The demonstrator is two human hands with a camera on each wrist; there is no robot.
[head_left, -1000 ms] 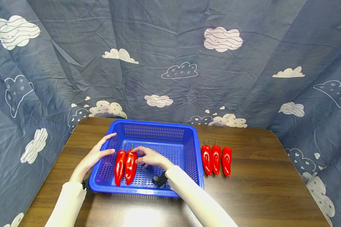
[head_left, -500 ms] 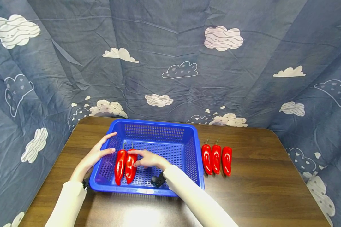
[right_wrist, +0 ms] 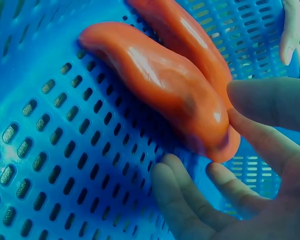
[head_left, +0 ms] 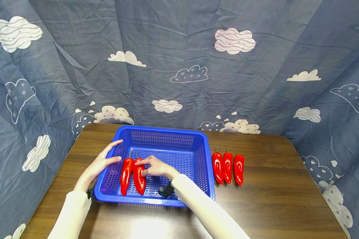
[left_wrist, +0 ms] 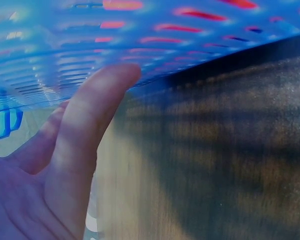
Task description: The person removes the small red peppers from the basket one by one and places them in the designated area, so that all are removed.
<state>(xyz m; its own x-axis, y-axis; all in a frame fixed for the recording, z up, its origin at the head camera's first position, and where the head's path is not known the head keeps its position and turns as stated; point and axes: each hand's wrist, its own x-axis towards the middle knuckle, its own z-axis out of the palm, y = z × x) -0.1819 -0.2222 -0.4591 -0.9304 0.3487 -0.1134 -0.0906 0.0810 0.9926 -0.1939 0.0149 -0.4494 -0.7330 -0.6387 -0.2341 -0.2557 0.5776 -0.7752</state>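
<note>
Inside the blue plastic basket (head_left: 161, 129), at its left end, lie two long glossy red peppers side by side: the left pepper (head_left: 126, 176) and the right pepper (head_left: 139, 182). My right hand (head_left: 159, 167) pinches the right pepper near its stem end, index finger across its upper part and thumb at its right side. Seen from the right wrist, that pepper (right_wrist: 155, 80) has its tip away from the fingers, and the other pepper (right_wrist: 195, 35) lies behind it. My left hand (head_left: 101, 162) rests on the basket's left side with straight fingers; its thumb (left_wrist: 85, 120) touches the slotted wall.
Three more red peppers (head_left: 227, 168) lie in a row on the wooden table (head_left: 275, 186), right of the basket. A black wrist camera (head_left: 166, 190) hangs under the right wrist, inside the basket. A dark cloth (head_left: 191, 99) with cloud prints stands behind the table.
My right hand has shifted slightly down onto the right pepper. That pepper has turned: its tip has swung right, away from the left pepper. The left hand stays put.
</note>
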